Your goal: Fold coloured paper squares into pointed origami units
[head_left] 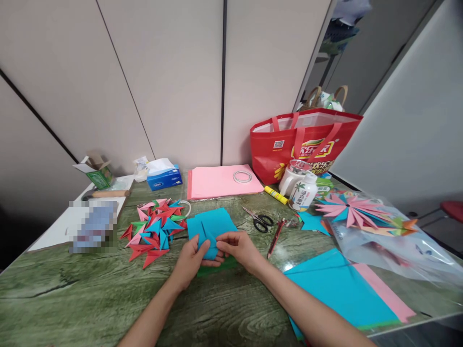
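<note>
- Our left hand [193,258] and right hand [237,248] pinch folded blue paper [210,235], partly hidden.
- Near the surface's [90,303] left edge, we can't identify a pixelated object [97,224].

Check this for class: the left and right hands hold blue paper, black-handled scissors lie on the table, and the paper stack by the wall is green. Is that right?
No: the head view shows the paper stack by the wall is pink, not green. The rest stands: the left hand and right hand hold blue paper, and black-handled scissors lie on the table.
</note>
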### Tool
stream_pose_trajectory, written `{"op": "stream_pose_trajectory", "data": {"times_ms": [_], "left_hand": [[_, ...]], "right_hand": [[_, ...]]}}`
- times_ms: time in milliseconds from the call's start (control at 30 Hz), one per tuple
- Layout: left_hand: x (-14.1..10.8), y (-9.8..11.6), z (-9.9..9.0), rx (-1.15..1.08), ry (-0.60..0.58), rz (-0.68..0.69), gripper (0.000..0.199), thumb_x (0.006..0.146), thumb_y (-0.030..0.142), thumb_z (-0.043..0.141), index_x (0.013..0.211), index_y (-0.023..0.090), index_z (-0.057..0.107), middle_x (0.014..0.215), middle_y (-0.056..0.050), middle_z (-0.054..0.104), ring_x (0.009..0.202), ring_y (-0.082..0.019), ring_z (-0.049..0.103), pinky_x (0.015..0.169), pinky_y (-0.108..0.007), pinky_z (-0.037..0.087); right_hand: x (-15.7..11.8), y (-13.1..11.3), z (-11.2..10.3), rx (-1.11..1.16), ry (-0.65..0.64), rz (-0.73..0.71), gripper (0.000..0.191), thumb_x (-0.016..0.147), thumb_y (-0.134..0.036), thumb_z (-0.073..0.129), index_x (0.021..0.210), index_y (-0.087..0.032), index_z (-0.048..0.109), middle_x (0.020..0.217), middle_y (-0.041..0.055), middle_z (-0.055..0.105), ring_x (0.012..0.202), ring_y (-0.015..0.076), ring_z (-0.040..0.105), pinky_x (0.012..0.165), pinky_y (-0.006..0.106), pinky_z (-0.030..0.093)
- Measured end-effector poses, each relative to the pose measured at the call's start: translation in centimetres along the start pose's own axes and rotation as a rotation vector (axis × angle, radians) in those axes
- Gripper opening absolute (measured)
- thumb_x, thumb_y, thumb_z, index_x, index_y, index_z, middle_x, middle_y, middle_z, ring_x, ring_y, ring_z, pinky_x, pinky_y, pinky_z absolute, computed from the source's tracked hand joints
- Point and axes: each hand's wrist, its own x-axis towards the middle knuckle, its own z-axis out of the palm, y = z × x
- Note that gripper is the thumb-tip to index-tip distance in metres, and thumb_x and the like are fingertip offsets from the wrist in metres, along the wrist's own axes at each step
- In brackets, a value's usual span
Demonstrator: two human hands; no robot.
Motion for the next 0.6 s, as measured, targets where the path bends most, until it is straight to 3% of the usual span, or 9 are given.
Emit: {"op": "stream_pose_trajectory", "data": {"times_ms": [200,433,600], "left_hand": [[0.23,-0.57,-0.17,0.050,0.000,0.024,0.027,0.072,0.038,0.056,0.075,0.023,0.033,0.052,0.008,0.059,0.049,-0.018,0.064,0.049,-0.035,0.055],[-0.03,-0.32,-0.15,0.061,-0.073,0.023,0.026,0.075,0.038,0.053,0.075,0.022,0.032,0.061,0.002,0.064,0.054,-0.019,0.065,0.052,-0.035,0.055],[-0.20,-0.05,-0.26,0.074,-0.128,0.013,0.026,0.075,0.038,0.053,0.078,0.020,0.035,0.065,-0.002,0.066,0.054,-0.019,0.065,0.049,-0.031,0.054]], "right_hand": [[-0.10,-0.19,0.28,0.013,-0.034,0.030,0.031,0.054,-0.039,0.071,0.067,-0.013,0.060,0.048,-0.0043,0.057,0.044,0.0090,0.051,0.044,0.021,0.036],[-0.23,-0.40,0.10,-0.069,-0.046,-0.004,0.031,0.057,-0.042,0.068,0.062,-0.014,0.057,0.045,-0.0054,0.054,0.041,0.0077,0.048,0.044,0.021,0.037],[-0.22,-0.47,-0.03,-0.055,-0.080,-0.001,0.032,0.058,-0.042,0.068,0.070,-0.014,0.059,0.055,-0.0041,0.057,0.046,0.0093,0.053,0.046,0.022,0.040]]}}
